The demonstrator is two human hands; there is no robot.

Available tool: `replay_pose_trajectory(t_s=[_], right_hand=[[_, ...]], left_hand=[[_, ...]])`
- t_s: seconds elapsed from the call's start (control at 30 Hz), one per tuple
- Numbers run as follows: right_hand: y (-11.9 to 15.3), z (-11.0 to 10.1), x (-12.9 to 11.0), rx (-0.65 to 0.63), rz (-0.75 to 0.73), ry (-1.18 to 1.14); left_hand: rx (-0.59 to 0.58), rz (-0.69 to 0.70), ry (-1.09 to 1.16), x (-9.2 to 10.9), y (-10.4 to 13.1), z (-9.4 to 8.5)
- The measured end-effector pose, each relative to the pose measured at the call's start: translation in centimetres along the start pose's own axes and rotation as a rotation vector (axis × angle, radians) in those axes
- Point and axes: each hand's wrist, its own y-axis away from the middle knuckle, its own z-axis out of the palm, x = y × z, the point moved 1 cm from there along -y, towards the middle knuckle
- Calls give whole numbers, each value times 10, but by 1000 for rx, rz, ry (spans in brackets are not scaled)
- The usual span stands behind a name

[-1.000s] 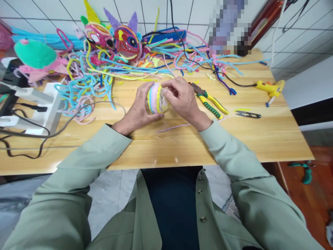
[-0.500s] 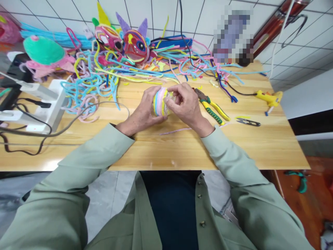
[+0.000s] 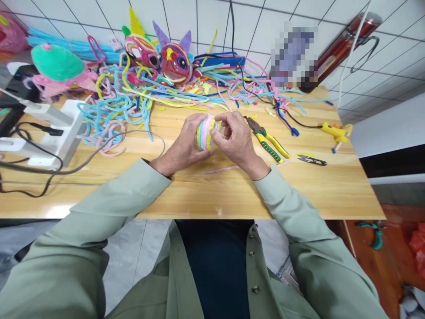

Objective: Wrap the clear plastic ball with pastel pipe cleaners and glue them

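Note:
A small ball (image 3: 206,133) banded in yellow, blue and pink pipe cleaners sits above the table, with a clear, bare-looking part at its right side. My left hand (image 3: 187,144) is wrapped around the ball's left side, thumb below and fingers over the top. At the right edge, by the yellow band, my right hand (image 3: 237,139) has thumb and forefinger pinched together against the ball. What lies between those fingertips is hidden. Below my right wrist a thin pink pipe cleaner (image 3: 221,169) lies on the wood.
Pliers (image 3: 268,139), thread snips (image 3: 312,160) and a yellow glue gun (image 3: 337,131) lie to the right. Tangled pipe cleaners (image 3: 116,102) and horned masks (image 3: 174,62) line the back. A white power strip (image 3: 68,133) with cables stands left. The table's (image 3: 199,204) front edge is close to my body.
The view has shifted slightly, so the items on the right appear further left. Both hands keep nearly the same hold on the ball, with only small finger movement in my right hand.

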Motion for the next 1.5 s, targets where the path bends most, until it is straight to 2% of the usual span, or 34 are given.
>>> replay_pose_trajectory(t_s=[0.17, 0.43, 0.67, 0.83, 0.97, 1.5], right_hand=[[2, -1, 0, 7, 15, -7], [4, -3, -2, 31, 2, -44], [4, -4, -4, 23, 12, -32], [5, -3, -4, 24, 15, -20], [5, -2, -4, 32, 2, -43], [4, -3, -3, 8, 13, -40]], left_hand=[[-36, -37, 26, 2, 0, -3], [10, -25, 71, 7, -3, -4], [0, -63, 24, 6, -1, -2], [6, 11, 2, 7, 2, -6], [-12, 48, -16, 12, 1, -10], [-91, -25, -58, 15, -4, -16]])
